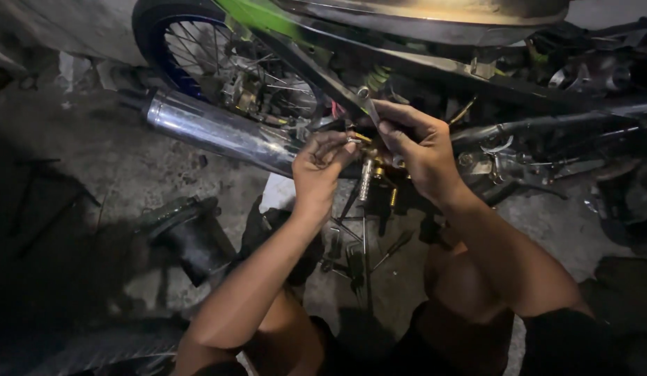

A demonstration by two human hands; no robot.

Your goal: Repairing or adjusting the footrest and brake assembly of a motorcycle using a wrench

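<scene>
A motorcycle (435, 49) with a green frame stands in front of me, its spoked rear wheel (212, 56) at the upper left. My right hand (421, 150) is shut on a metal wrench (368, 104) that points up toward the frame. My left hand (320, 167) pinches a small brass-coloured fitting (361, 138) beside the wrench. Below both hands stands a chrome and gold footpeg bracket (368, 177). The part under my fingers is mostly hidden.
A long chrome exhaust pipe (212, 129) runs from the upper left toward my hands. Several hand tools (358, 254) lie on the concrete floor between my knees. A dark plastic part (187, 233) lies at the left. Engine parts (588, 73) fill the upper right.
</scene>
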